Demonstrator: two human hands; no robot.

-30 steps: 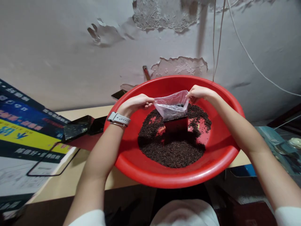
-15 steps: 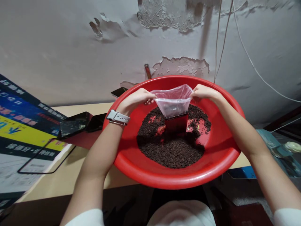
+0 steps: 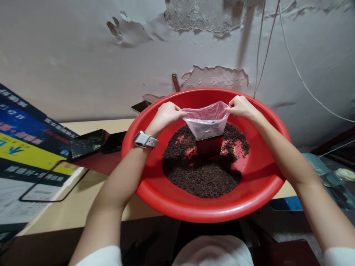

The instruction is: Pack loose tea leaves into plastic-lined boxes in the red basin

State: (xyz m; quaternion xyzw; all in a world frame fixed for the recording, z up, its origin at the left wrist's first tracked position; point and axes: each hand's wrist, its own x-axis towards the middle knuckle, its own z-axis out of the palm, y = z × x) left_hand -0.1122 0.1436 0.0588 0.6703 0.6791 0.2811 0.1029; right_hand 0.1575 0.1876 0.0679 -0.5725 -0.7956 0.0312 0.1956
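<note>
A clear plastic bag (image 3: 206, 125) lines a dark red box (image 3: 210, 147), its mouth spread wide above the box's rim. My left hand (image 3: 169, 112) pinches the left corner of the bag's mouth; a watch (image 3: 144, 140) is on that wrist. At the opposite corner, my right hand (image 3: 240, 107) grips the plastic between thumb and fingers. Some dark matter shows through the bag's side. The box stands inside a large red basin (image 3: 260, 155), among loose dark brown bits like tea leaves (image 3: 205, 181).
The basin rests on a pale wooden table (image 3: 144, 207). To the left are several dark open boxes (image 3: 87, 146), a black wire frame (image 3: 41, 201) and a printed carton (image 3: 30, 147). Behind stands a peeling wall (image 3: 83, 66) with hanging cords (image 3: 260, 55).
My left hand has turned, its knuckles now higher and its fingers closed on the bag's edge. My right hand has risen slightly, and the bag's mouth looks a little wider and tauter.
</note>
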